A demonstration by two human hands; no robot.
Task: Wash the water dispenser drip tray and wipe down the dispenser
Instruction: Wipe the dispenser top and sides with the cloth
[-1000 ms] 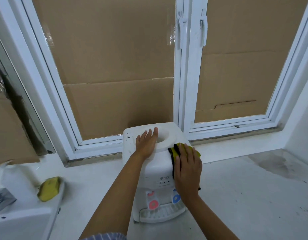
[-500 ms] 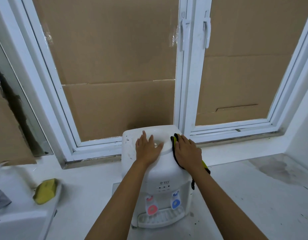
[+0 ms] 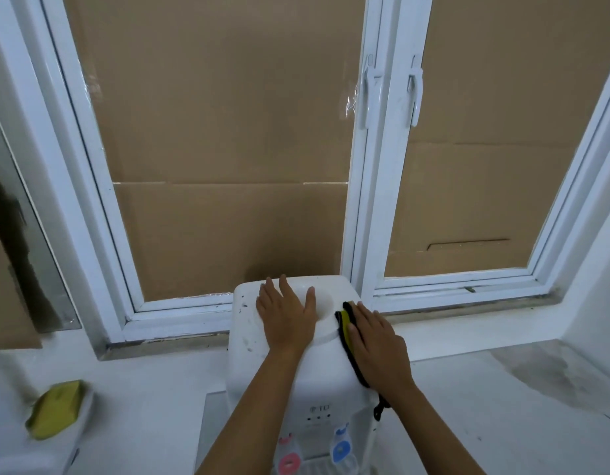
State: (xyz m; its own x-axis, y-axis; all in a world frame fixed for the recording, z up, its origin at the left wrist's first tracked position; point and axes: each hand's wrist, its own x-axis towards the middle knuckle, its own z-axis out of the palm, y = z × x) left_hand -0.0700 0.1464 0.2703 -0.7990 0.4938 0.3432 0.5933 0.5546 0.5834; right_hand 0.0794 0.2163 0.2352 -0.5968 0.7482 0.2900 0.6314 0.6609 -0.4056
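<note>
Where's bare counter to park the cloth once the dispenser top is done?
Freest: the counter right of the dispenser, below the window sill; its far right corner is stained. A narrower strip lies between the dispenser and the yellow sponge. The dispenser top is crowded: left hand flat, right hand pressing the cloth.

We see the water dispenser (image 3: 262, 365) as smooth white plastic with a soft sheen, its top flecked with dark marks. The cloth (image 3: 346, 325) looks like soft yellow fabric with a black edge. The cardboard (image 3: 221, 132) behind the glossy white window frame (image 3: 360, 200) appears matt brown and paper-like. The table (image 3: 502, 423) looks matt white, with a dull grey stain. The sponge (image 3: 55, 409) seems porous and yellow.
</note>
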